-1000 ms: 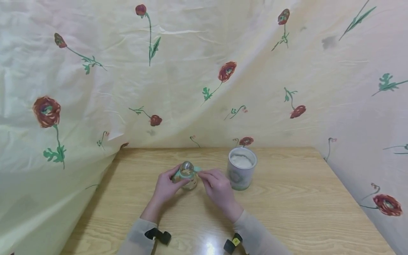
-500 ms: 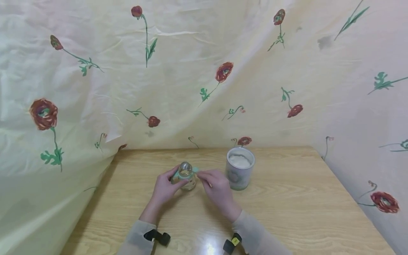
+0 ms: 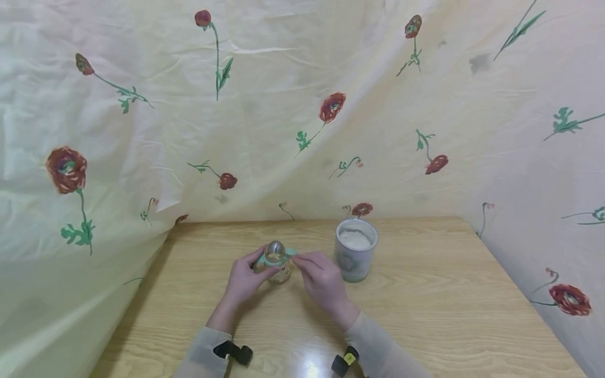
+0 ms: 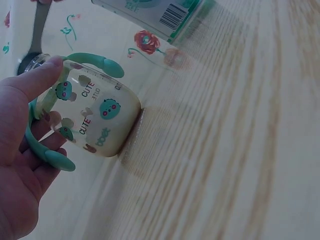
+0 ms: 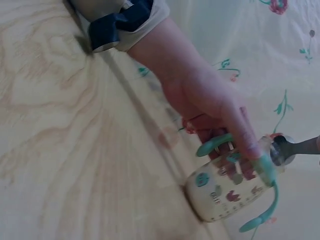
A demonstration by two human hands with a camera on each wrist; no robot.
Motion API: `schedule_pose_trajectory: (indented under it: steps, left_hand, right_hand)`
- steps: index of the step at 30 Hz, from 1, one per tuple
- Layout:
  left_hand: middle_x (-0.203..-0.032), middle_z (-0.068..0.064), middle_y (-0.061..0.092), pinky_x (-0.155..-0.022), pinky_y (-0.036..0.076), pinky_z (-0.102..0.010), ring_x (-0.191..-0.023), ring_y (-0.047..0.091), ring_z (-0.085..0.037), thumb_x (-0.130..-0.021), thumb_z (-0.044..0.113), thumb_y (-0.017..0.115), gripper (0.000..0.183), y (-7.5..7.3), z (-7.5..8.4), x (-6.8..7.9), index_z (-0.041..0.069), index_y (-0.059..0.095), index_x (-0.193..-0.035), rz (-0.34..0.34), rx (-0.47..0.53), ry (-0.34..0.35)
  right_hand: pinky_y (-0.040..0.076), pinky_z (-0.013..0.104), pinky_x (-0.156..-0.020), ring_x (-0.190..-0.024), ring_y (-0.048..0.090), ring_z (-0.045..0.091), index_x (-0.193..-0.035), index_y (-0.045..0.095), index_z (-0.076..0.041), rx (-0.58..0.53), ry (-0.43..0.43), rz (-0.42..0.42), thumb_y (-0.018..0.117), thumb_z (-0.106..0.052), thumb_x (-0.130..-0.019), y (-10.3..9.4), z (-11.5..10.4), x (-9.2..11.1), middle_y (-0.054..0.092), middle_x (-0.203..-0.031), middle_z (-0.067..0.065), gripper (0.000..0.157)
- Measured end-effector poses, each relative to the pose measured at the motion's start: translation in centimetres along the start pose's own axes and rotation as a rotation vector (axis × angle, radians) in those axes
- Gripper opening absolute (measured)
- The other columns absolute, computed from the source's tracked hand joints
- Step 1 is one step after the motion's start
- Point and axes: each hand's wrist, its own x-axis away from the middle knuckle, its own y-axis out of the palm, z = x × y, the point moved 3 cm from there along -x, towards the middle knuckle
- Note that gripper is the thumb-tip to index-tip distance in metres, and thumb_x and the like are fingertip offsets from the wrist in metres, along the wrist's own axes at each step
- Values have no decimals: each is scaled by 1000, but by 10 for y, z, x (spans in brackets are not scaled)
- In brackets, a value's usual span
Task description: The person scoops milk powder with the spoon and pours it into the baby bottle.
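A clear baby bottle (image 3: 282, 274) with green side handles stands on the table, pale contents inside it. My left hand (image 3: 247, 278) grips its neck, with the thumb across the collar in the left wrist view. Between the fingertips of my right hand (image 3: 325, 279) is the handle of a metal spoon (image 4: 40, 25). The spoon's bowl sits at the bottle's open mouth, as the right wrist view also shows. What lies in the spoon's bowl I cannot tell. Just right of my right hand stands an open tin (image 3: 355, 262) of white powder.
The wooden table (image 3: 425, 315) ends at a flower-print cloth (image 3: 264, 131) hanging behind it and down both sides. Black wrist straps (image 3: 233, 350) sit over both sleeves.
The head view has shifted slightly. Both hands keep their holds, and the spoon stays at the bottle's mouth with hardly any visible movement.
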Motion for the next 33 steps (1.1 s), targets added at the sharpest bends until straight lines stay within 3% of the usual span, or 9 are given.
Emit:
schedule_pose_trajectory:
  steps: [10, 33]
  left_hand:
    - [-143, -8, 68, -118, 43, -59, -135, 62, -33, -86, 35, 92, 71, 1, 2, 0, 15, 64, -148, -1, 6, -14]
    - [-144, -7, 67, -119, 41, -60, -137, 60, -34, -86, 37, 92, 71, -1, 1, 1, 15, 65, -148, -10, 34, -19]
  right_hand:
    - [65, 28, -81, -87, 75, 23, -104, 81, -1, 5, -11, -19, 83, 13, -80, -2, 2, 0, 79, -101, 9, 28]
    - [66, 32, -80, -87, 78, 21, -103, 81, -4, 6, 75, -69, 81, 6, -88, -3, 3, -1, 81, -101, 8, 18]
